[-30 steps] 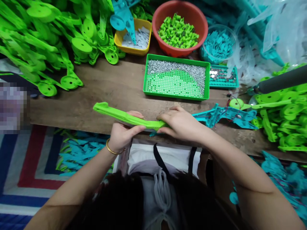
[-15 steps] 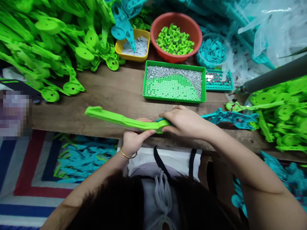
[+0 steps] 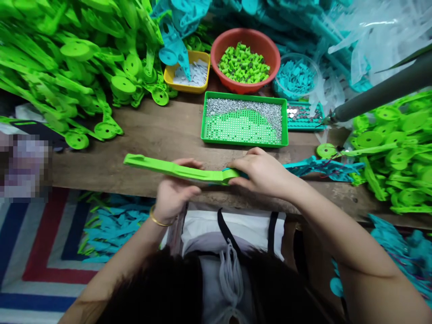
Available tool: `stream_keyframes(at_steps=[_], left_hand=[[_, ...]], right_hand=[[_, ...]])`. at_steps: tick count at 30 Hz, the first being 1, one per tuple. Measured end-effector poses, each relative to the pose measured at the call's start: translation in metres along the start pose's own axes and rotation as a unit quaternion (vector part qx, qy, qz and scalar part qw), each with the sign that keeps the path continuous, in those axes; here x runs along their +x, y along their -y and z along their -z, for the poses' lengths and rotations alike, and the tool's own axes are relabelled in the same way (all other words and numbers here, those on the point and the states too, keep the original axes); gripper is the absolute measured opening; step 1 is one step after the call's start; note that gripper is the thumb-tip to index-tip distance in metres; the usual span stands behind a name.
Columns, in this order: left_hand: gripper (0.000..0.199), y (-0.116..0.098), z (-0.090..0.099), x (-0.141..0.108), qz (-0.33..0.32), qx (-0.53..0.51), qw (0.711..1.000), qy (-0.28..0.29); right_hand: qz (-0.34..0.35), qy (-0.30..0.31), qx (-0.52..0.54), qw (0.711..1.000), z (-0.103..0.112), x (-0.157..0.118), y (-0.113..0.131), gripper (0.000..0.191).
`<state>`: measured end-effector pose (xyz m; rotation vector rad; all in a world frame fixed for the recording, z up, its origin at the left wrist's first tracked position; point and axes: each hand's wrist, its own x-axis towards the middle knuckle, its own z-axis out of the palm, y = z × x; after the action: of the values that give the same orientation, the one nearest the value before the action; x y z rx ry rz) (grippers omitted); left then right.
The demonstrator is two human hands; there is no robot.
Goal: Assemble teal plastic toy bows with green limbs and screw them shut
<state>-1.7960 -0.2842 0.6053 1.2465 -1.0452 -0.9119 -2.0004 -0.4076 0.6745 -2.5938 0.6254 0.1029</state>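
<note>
My right hand [image 3: 261, 172] is closed on the round end of a long lime-green plastic part [image 3: 184, 171], thumb and fingers pinching it. A bit of teal shows at that round end, mostly covered by the fingers. The narrow arm of the part points left above the wooden table. My left hand [image 3: 173, 191] is around the middle of this arm, fingers behind it and thumb apart from it below, not gripping. A teal plastic assembly [image 3: 310, 167] with thin red wires lies on the table beyond my right wrist.
A green tray [image 3: 245, 143] of small metal pieces stands ahead. Behind it are a red bowl [image 3: 273, 65] of green pieces, a yellow container [image 3: 187, 88] and a clear tub of teal pieces. Green parts [image 3: 74, 67] heap up at left and right. A grey bar [image 3: 384, 92] slants in at right.
My left hand has loosened from near the round end and slid left along the green part, its thumb coming away. The right hand keeps its hold.
</note>
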Motion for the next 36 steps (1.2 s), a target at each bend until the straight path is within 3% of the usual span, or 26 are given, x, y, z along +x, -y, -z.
stream_keyframes(at_steps=[4,7,10,13,17,22,26,29,32,34,36], left_hand=[[0.017,-0.016,0.026,0.008,-0.079,0.055,0.995,-0.017],[0.02,-0.025,0.03,0.011,-0.115,0.13,0.985,0.014],[0.022,-0.029,0.03,0.013,-0.094,0.2,0.975,0.038],[0.016,-0.03,0.028,0.016,-0.083,0.235,0.968,0.037],[0.014,-0.026,0.026,0.018,-0.117,0.23,0.966,0.031],[0.016,-0.027,0.031,0.021,-0.102,0.223,0.969,0.035],[0.019,-0.023,0.037,0.023,-0.079,0.213,0.973,0.041],[0.038,-0.008,0.029,0.02,-0.041,0.125,0.991,0.015],[0.057,0.008,0.005,0.009,0.038,0.092,0.993,0.063],[0.051,0.013,-0.012,-0.001,0.061,0.134,0.984,0.096],[0.04,0.014,-0.022,-0.009,0.04,0.172,0.981,0.075]], right_hand=[[0.018,-0.061,0.041,0.997,-0.008,0.01,0.023,0.033],[0.035,-0.122,0.115,0.985,-0.022,0.023,0.042,0.027],[0.038,-0.144,0.124,0.981,-0.036,0.032,0.049,0.023],[0.058,-0.171,0.089,0.98,-0.045,0.037,0.046,0.026],[0.086,-0.18,0.064,0.978,-0.046,0.041,0.042,0.025],[0.067,-0.155,0.066,0.983,-0.035,0.033,0.037,0.027],[-0.001,-0.134,-0.009,0.991,-0.018,0.008,0.016,0.047],[-0.026,-0.08,-0.03,0.996,-0.009,-0.004,0.002,0.033],[0.0,-0.065,-0.014,0.998,-0.002,-0.005,0.002,0.032],[0.022,-0.059,-0.003,0.998,0.004,-0.001,0.008,0.034],[0.035,-0.052,-0.001,0.998,0.01,0.005,0.013,0.035]])
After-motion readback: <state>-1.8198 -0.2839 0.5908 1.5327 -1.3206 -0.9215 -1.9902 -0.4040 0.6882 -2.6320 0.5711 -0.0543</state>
